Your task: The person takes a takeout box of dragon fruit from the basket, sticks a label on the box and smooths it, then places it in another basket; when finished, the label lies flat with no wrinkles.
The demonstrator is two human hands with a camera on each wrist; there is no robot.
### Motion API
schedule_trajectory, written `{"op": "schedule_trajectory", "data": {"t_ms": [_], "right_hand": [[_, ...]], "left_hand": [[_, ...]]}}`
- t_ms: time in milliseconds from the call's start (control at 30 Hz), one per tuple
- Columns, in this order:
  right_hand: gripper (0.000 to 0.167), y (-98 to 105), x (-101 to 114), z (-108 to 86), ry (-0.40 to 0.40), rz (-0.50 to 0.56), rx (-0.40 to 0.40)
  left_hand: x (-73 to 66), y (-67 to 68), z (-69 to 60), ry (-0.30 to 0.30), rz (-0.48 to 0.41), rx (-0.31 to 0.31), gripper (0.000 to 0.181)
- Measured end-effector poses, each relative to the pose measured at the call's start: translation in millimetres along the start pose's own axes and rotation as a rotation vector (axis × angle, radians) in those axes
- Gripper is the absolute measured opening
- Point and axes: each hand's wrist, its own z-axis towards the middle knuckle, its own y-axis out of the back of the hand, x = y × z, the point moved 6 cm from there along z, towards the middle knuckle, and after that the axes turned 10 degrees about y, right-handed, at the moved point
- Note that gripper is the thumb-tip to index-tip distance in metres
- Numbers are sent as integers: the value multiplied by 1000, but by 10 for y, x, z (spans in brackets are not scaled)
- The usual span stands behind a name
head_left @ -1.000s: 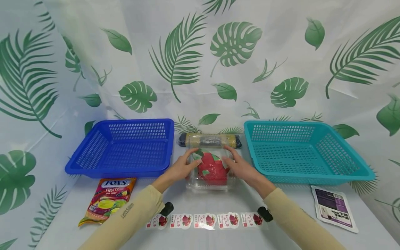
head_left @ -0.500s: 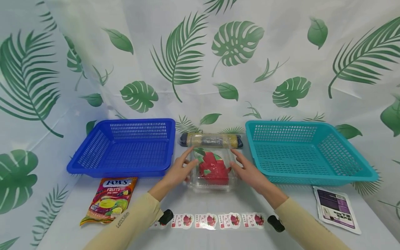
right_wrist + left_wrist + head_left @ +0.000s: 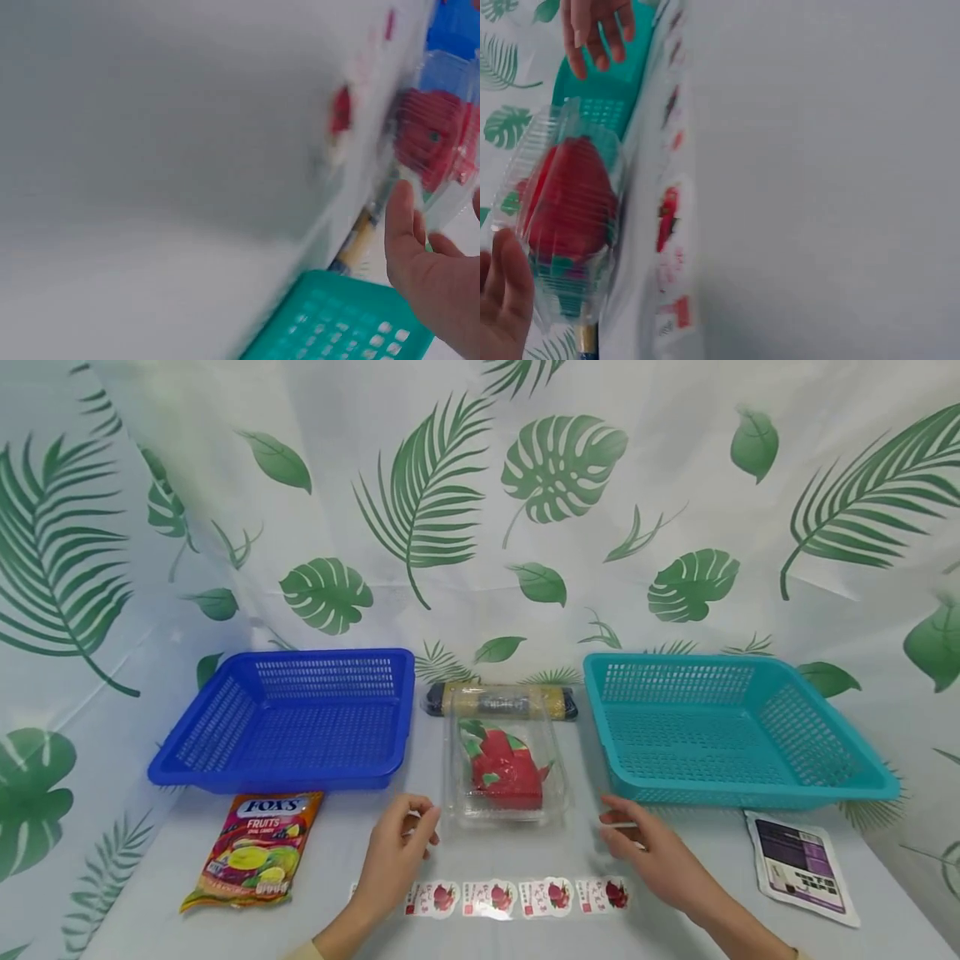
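A red dragon fruit [image 3: 506,770] with green scales lies inside a clear plastic clamshell box [image 3: 557,785] in the middle of the table. The box's lid appears to be down over the fruit. To the front left of the box hovers my left hand [image 3: 395,853], fingers loosely curled and holding nothing. My right hand [image 3: 654,852] is at the front right, also loosely curled around nothing. Neither touches the box. Between and below them runs a strip of dragon fruit stickers [image 3: 491,899]. The left hand and wrist hide part of its left end.
A blue basket [image 3: 281,781] stands at the back left, a teal basket [image 3: 750,793] at the back right. A yellow and black packet [image 3: 558,702] lies behind the box. A candy bag [image 3: 255,852] is at the left, a white and purple pouch [image 3: 802,867] at the right.
Both hands have come off the sides of the clamshell box and drawn back toward the front, one on each side. The box with the dragon fruit stays in place.
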Motion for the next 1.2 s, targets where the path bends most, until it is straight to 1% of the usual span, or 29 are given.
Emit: {"op": "schedule_trajectory", "data": {"t_ms": [33,67,133,200,233,267,333,400,467,567,633,700,767,833,867,900,1033,1100,1200], "right_hand": [[53,6,-39,-62,-3,-49,-9],[48,12,-73,-121,8,-96,-14],[38,23,-152,-213,12,-163,-15],[34,28,-225,-266,21,-201,8],[33,26,-256,-280,25,-209,26],[33,21,-286,-285,31,-212,49],[34,2,-336,-281,32,-221,101],[32,-19,-361,-272,46,-241,139],[29,-36,-374,-265,51,-275,161],[28,-59,-380,-249,46,-334,169],[29,-67,-377,-241,46,-361,170],[29,-69,-366,-239,68,-381,170],[28,-64,-359,-245,92,-380,175],[28,-57,-360,-253,111,-376,180],[27,-52,-363,-255,114,-373,181],[27,-48,-366,-257,116,-369,182],[27,-38,-369,-258,120,-358,180],[28,-39,-364,-258,128,-355,173],[31,-44,-351,-259,145,-358,157]], "left_hand": [[-2,-38,-61,-30,30,45,12],[-6,-89,-117,-63,62,104,11],[-25,-224,-215,-143,147,253,13],[-52,-373,-287,-234,233,396,19],[-66,-439,-310,-275,269,449,21],[-79,-500,-324,-314,309,485,22],[-104,-614,-328,-376,391,530,22],[-122,-727,-315,-410,467,559,21],[-130,-845,-293,-417,540,593,21],[-140,-1013,-266,-410,622,650,23],[-145,-1112,-253,-421,668,677,24],[-156,-1199,-249,-456,708,692,25],[-162,-1270,-242,-488,729,698,24],[-165,-1332,-226,-497,735,698,23],[-162,-1360,-215,-492,731,698,22],[-154,-1387,-199,-475,719,698,22],[-101,-1466,-117,-379,668,672,18],[-79,-1484,-84,-360,654,638,15],[-63,-1494,-54,-349,638,600,13]]}}
